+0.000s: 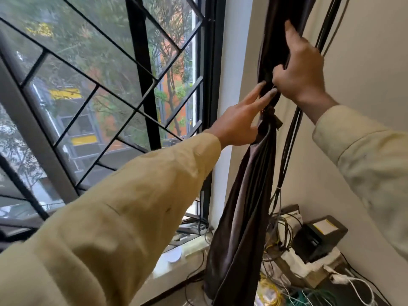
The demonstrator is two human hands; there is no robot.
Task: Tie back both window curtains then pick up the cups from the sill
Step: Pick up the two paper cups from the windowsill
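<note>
Right of the window (pixel 141 85), curtain (pixel 240 217) tie-back step: left hand (pixel 238 127) grip released, fingers (pixel 256 93) at the knot (pixel 271 117), right hand (pixel 302 69) grip grasping folds (pixel 273 40) above; next move likely calls for snugging the knot.

Long, loose shirt sleeves of khaki-tan cloth. The left sleeve (pixel 132 217) is creased, with a plain cuff at the left hand (pixel 238 127). The right sleeve (pixel 364 155) looks paler, its stitched cuff near the right hand (pixel 302 69).

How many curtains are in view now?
1. The dark curtain hangs gathered right of the window, left hand and right hand on it. A second may be out of frame.
</note>
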